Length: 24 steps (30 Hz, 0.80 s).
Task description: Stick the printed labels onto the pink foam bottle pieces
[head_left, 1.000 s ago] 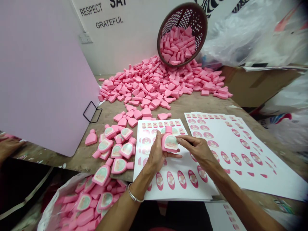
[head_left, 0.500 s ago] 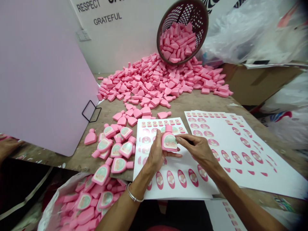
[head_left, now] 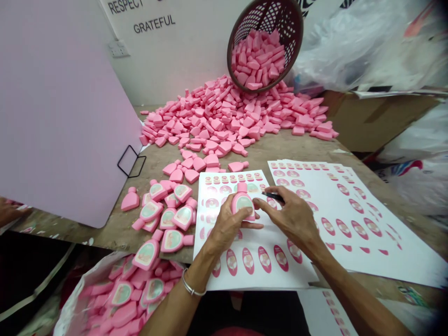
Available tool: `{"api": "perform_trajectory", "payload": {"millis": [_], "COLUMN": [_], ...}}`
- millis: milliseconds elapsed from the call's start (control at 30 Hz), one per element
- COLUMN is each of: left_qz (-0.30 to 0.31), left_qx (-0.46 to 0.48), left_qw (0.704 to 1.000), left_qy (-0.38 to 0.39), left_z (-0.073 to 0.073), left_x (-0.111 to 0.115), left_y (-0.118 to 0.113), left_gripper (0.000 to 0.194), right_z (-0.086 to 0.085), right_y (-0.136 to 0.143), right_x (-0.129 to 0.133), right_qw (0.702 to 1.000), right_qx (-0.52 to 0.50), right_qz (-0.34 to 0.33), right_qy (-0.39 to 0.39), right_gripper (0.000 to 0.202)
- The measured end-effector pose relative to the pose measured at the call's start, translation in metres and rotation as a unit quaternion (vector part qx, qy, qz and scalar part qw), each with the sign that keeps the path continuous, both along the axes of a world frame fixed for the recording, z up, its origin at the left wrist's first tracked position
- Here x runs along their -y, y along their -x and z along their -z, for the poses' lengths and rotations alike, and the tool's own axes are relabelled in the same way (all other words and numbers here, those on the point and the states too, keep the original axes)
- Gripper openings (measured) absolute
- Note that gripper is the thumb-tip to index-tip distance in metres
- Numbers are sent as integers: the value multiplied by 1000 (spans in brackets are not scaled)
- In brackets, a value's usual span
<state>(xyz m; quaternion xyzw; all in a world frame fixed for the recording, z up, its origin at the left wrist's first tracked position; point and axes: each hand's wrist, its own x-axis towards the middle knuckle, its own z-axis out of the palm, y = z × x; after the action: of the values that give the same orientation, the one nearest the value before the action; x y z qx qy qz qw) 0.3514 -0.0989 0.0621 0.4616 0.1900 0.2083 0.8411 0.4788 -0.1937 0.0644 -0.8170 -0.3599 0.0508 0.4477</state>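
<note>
- From my head view: my left grip (head_left: 224, 226) is clamped around a pink bottle (head_left: 242, 198), thumb lying across its pale label (head_left: 244, 202).
- My right grip (head_left: 268, 198) is closed on a slim dark tool (head_left: 274, 196), fingertips just beside the bottle; I cannot tell whether they touch it.
- The bottle is above a sticker sheet (head_left: 273, 235) on the desk (head_left: 297, 151).
- Left of that sheet lie labelled bottles (head_left: 168, 218); farther back, a pink heap (head_left: 217, 116) spreads below a tilted brown basket (head_left: 294, 28).
</note>
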Motion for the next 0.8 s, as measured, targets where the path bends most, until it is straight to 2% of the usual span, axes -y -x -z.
{"api": "perform_trajectory", "payload": {"millis": [67, 167, 267, 367, 433, 500, 600, 700, 800], "left_qz": [18, 60, 66, 76, 71, 31, -67, -135, -209], "left_qx": [1, 13, 22, 27, 37, 28, -63, -138, -188], "left_qw": [1000, 998, 994, 988, 987, 994, 995, 969, 939], "left_qy": [11, 30, 81, 131, 136, 102, -45, -153, -199], "left_z": [-1, -5, -5, 3, 9, 10, 1, -9, -11], "left_x": [4, 12, 17, 17, 15, 15, 19, 17, -12], "left_y": [2, 7, 19, 35, 48, 60, 79, 103, 140], "left_gripper": [42, 48, 45, 41, 38, 37, 36, 35, 34], "right_z": [2, 7, 16, 26, 30, 29, 24, 22, 26], "right_y": [-1, 5, 11, 12, 14, 23, 47, 66, 71], "right_x": [-4, -8, -5, 1, 2, 0, -7, -15, -26], "right_qw": [999, 989, 987, 983, 982, 980, 971, 959, 954], "right_qx": [-27, -127, -146, -157, -149, -135, -129, -139, -132], "right_qz": [-6, -64, -69, -88, -108, -139, -195, -240, -250], "right_qy": [-24, -47, -20, 23, 41, 51, 59, 63, 98], "right_gripper": [50, 50, 53, 63, 70, 75, 77, 79, 67]}}
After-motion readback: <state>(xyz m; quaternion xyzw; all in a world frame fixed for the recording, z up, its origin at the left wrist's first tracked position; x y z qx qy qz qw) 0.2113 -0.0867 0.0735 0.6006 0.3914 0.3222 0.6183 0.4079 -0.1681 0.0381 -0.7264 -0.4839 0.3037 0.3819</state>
